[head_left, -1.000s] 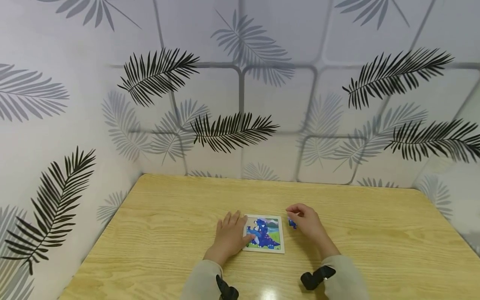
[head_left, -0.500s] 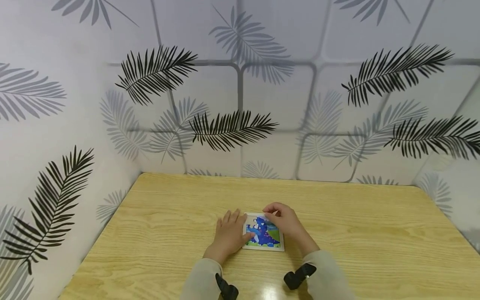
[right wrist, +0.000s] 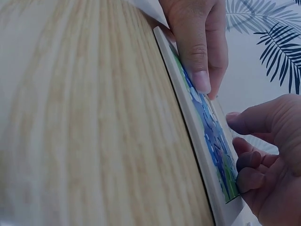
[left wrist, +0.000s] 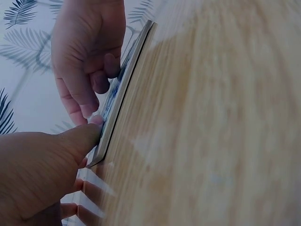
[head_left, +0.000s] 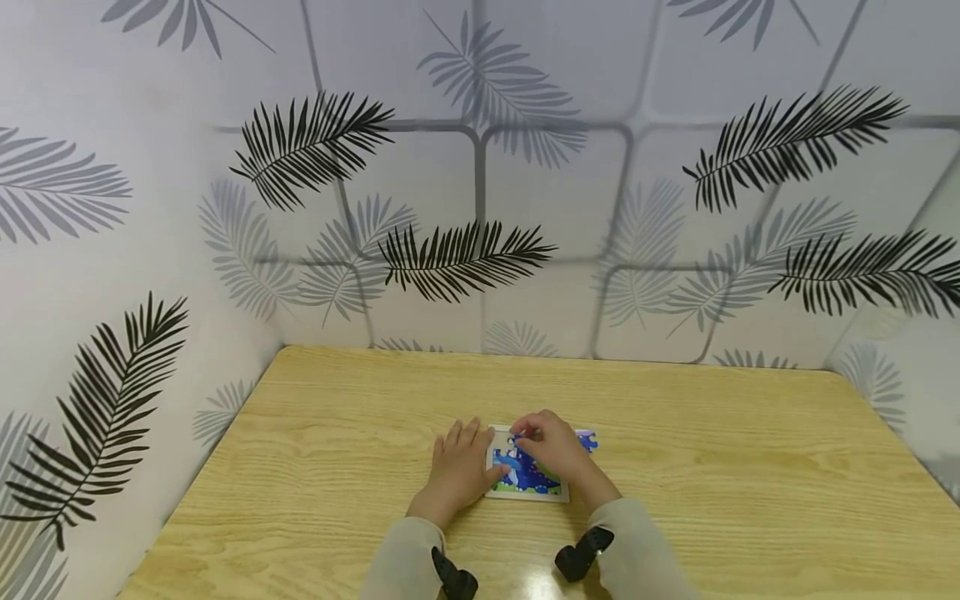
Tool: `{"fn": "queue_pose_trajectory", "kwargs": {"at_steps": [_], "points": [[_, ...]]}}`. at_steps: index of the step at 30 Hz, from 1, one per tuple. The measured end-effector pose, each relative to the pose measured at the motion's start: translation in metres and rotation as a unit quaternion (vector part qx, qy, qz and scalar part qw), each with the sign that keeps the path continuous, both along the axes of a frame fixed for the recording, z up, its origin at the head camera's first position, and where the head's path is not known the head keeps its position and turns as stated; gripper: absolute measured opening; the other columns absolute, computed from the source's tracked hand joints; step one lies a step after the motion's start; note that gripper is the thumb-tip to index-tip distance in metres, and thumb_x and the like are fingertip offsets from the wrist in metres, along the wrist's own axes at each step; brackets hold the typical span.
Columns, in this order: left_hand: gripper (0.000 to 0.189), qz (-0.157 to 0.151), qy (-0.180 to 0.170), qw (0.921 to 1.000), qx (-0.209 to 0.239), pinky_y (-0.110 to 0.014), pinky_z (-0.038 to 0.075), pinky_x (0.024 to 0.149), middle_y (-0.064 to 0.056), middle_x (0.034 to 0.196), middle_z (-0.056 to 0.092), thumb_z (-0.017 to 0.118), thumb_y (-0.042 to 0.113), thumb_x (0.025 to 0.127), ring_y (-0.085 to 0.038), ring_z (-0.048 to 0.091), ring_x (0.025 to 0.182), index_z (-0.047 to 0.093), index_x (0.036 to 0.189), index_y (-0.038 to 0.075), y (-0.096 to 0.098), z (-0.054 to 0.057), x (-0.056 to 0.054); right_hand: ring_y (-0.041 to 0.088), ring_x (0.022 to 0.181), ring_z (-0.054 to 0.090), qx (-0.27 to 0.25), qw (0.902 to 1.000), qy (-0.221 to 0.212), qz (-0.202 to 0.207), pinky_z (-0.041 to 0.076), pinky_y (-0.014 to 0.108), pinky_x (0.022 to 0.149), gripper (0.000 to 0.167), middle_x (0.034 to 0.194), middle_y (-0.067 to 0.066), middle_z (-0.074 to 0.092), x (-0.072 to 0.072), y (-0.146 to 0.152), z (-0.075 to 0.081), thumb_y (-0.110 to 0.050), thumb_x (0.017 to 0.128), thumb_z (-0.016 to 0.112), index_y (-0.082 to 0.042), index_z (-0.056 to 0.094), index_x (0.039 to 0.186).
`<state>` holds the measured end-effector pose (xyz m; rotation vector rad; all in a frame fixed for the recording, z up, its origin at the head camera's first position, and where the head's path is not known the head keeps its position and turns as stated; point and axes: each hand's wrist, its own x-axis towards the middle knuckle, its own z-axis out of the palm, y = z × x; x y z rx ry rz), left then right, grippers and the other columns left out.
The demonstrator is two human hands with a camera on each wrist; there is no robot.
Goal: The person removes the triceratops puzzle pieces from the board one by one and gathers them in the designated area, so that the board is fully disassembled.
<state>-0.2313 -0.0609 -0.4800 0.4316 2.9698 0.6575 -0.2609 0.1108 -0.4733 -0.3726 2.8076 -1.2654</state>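
A small square jigsaw puzzle [head_left: 528, 480] with a blue dinosaur picture lies in a pale frame on the table; a gap shows at its upper left. My left hand [head_left: 459, 468] lies beside its left edge, fingers spread on the table, thumb pressing on the puzzle. Over the puzzle's upper part is my right hand [head_left: 558, 452], thumb and index finger pinched together near the gap. They seem to hold a puzzle piece, mostly hidden by the fingers. Another blue and pale puzzle piece [head_left: 588, 440] lies just right of the puzzle, partly behind the right hand.
The wooden table [head_left: 750, 467] stretches out to both sides of the hands. At its far edge rises a wall [head_left: 555, 292] with a feather and leaf pattern. Black wrist cameras [head_left: 576, 562] sit on both sleeves.
My right hand has moved left from beside the puzzle to over its upper part, uncovering the loose piece at the right. My left hand has stayed where it was.
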Motion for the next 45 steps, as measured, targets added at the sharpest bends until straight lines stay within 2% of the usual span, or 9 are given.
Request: {"fn": "queue_pose_trajectory", "kwargs": {"at_steps": [6,13,19,22,26,31,33,39,45], "points": [[0.064,0.001,-0.001,1.0000,-0.005,-0.062,0.016,0.108,-0.016,0.150,0.032,0.061,0.044,0.089,-0.040,0.021,0.139,0.046,0.140,0.009,-0.0002,-0.0014,-0.0011,0.016,0.077,0.048,0.043,0.9991,-0.004,0.007,0.044,0.032,0.069,0.011,0.085,0.002,0.051,-0.0018,-0.0003,-0.0010,-0.006,0.084,0.069,-0.013,0.072,0.092],[0.064,0.001,-0.003,1.0000,-0.004,-0.062,0.016,0.108,-0.015,0.150,0.032,0.061,0.044,0.089,-0.040,0.021,0.139,0.046,0.140,0.009,-0.0003,-0.0014,-0.0010,0.019,0.082,0.047,0.068,0.9974,-0.024,0.011,0.045,0.038,0.076,0.010,0.091,0.004,0.047,-0.0028,-0.0013,0.0017,-0.010,0.084,0.070,-0.017,0.070,0.091],[0.063,0.001,-0.001,1.0000,-0.002,-0.062,0.016,0.108,-0.016,0.150,0.032,0.061,0.044,0.089,-0.040,0.021,0.139,0.047,0.139,0.009,-0.0001,-0.0011,0.0002,0.022,0.083,0.049,0.059,0.9979,-0.024,0.003,0.046,0.044,0.082,0.010,0.095,0.006,0.044,-0.0020,-0.0019,0.0021,-0.010,0.084,0.071,-0.017,0.068,0.089],[0.063,0.001,0.000,1.0000,-0.003,-0.062,0.016,0.108,-0.016,0.150,0.033,0.062,0.044,0.089,-0.041,0.021,0.139,0.047,0.139,0.009,0.0001,-0.0003,0.0008,0.022,0.083,0.049,0.054,0.9984,-0.017,0.001,0.046,0.045,0.081,0.011,0.096,0.007,0.046,-0.0012,-0.0017,0.0009,-0.009,0.083,0.071,-0.018,0.067,0.089],[0.062,0.001,0.000,1.0000,-0.002,-0.062,0.017,0.108,-0.016,0.150,0.033,0.061,0.044,0.089,-0.040,0.021,0.139,0.047,0.139,0.009,0.0003,0.0008,0.0013,0.023,0.088,0.054,0.050,0.9988,-0.004,0.003,0.048,0.046,0.082,0.015,0.098,0.006,0.054,-0.0015,-0.0010,-0.0018,-0.006,0.082,0.071,-0.019,0.065,0.089],[0.062,0.004,-0.001,1.0000,-0.005,-0.062,0.017,0.108,-0.015,0.150,0.033,0.061,0.044,0.089,-0.040,0.022,0.139,0.047,0.139,0.009,0.0006,0.0008,0.0012,0.027,0.097,0.060,0.024,0.9996,-0.011,-0.011,0.049,0.048,0.086,0.027,0.106,0.011,0.063,-0.0006,0.0000,-0.0030,-0.001,0.084,0.066,-0.014,0.060,0.107],[0.063,0.003,0.001,1.0000,-0.006,-0.062,0.017,0.108,-0.015,0.150,0.033,0.061,0.044,0.089,-0.040,0.022,0.139,0.047,0.139,0.009,0.0008,0.0009,0.0011,0.024,0.093,0.060,0.010,0.9994,-0.020,-0.026,0.050,0.046,0.084,0.029,0.103,0.010,0.063,0.0001,0.0009,-0.0026,0.000,0.084,0.065,-0.010,0.058,0.110],[0.062,0.002,0.002,1.0000,0.001,-0.062,0.017,0.108,-0.016,0.149,0.033,0.062,0.043,0.089,-0.041,0.023,0.138,0.047,0.139,0.008,0.0008,0.0014,0.0018,0.016,0.080,0.052,-0.017,0.9985,-0.020,-0.047,0.048,0.036,0.077,0.011,0.087,0.003,0.061,-0.0001,0.0032,-0.0029,-0.003,0.086,0.065,-0.009,0.064,0.094],[0.063,0.004,0.000,1.0000,0.001,-0.063,0.017,0.108,-0.017,0.149,0.033,0.062,0.043,0.089,-0.041,0.022,0.138,0.047,0.139,0.008,0.0009,0.0005,0.0008,0.015,0.079,0.052,-0.027,0.9985,-0.016,-0.045,0.048,0.036,0.077,0.007,0.086,0.002,0.062,-0.0017,0.0047,-0.0035,-0.005,0.088,0.064,-0.010,0.066,0.092]]}}
